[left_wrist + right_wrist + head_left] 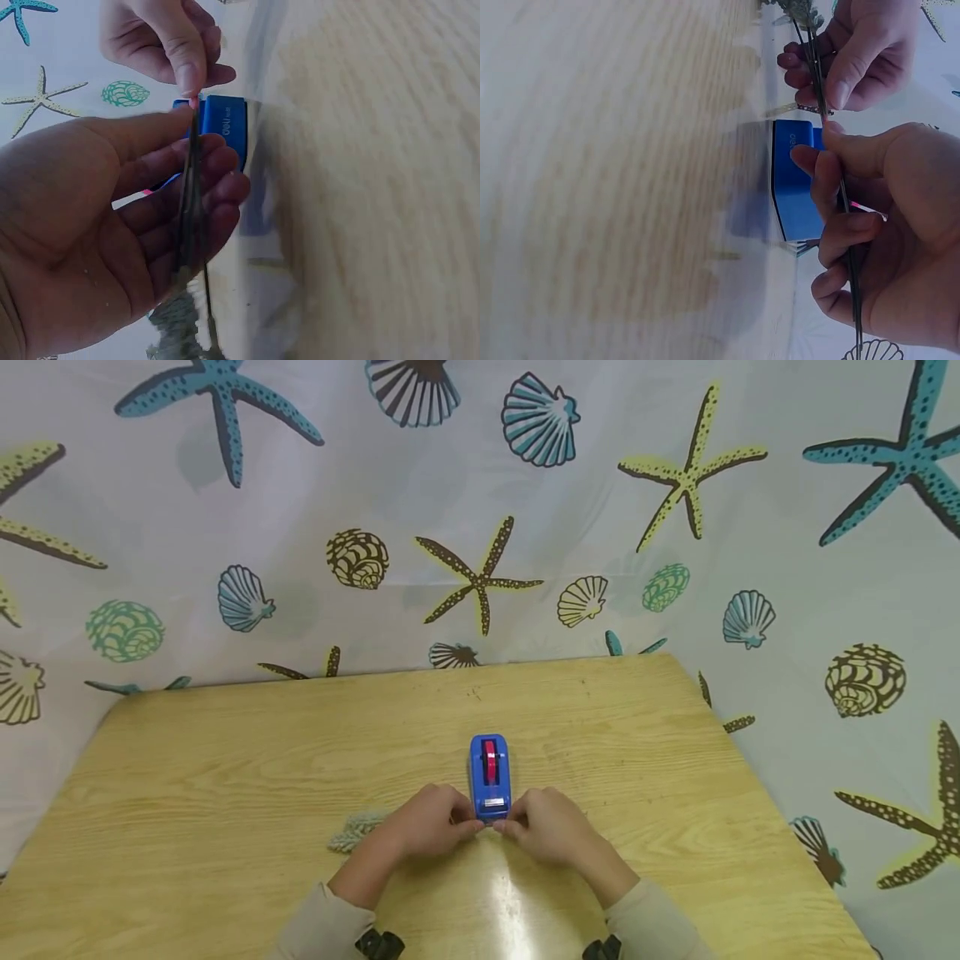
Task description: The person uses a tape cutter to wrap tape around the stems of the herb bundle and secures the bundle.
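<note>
A few thin dark stems [853, 289] with a fluffy grey-green head [355, 832] are held between both hands, head to the left. My left hand [431, 821] pinches the stems between thumb and fingers. Close beside it, my right hand [553, 827] pinches them too, fingers curled and the bare stem ends running across its palm. A bit of pink-red [194, 101] shows on the stems between the thumbs. Just beyond the fingertips stands a blue tape dispenser [482, 792] with a red tape roll [491, 762]. Fingers partly hide its near end.
A light wood table [262, 760] lies under the hands. Behind and to the right hangs white cloth [300, 510] printed with starfish and shells.
</note>
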The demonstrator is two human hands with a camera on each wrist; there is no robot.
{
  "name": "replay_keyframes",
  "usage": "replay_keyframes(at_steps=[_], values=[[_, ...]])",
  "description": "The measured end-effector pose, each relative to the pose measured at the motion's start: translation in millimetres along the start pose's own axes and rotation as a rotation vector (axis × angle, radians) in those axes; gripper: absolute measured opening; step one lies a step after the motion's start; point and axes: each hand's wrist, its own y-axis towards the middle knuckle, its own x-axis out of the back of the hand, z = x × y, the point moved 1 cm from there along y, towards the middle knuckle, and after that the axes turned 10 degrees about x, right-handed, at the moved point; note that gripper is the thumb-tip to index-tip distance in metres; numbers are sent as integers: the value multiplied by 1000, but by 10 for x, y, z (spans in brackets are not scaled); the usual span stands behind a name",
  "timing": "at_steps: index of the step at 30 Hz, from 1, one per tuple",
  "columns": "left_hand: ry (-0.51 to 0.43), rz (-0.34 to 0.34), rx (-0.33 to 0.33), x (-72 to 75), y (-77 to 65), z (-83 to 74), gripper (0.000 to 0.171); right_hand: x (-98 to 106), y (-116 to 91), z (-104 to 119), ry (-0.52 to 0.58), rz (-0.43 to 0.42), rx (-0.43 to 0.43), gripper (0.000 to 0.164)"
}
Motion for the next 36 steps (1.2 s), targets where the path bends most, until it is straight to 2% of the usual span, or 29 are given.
replay_keyframes(at_steps=[7,17,21,29,33,36], values=[[-59,23,-22,-89,18,47,23,-17,-24,25,10,28,38,24],[-142,-4,71,-115,-28,11,20,-24,-64,34,25,4,53,17],[-153,-6,78,-124,-29,13,16,-13,-86,49,26,6,49,16],[-141,12,28,-179,-12,22,12,13,-128,49,23,50,62,15],[-112,11,-22,-216,-33,10,9,6,-173,47,7,80,51,17],[-82,15,-70,-232,-78,31,5,-4,-220,49,-29,72,59,15]])
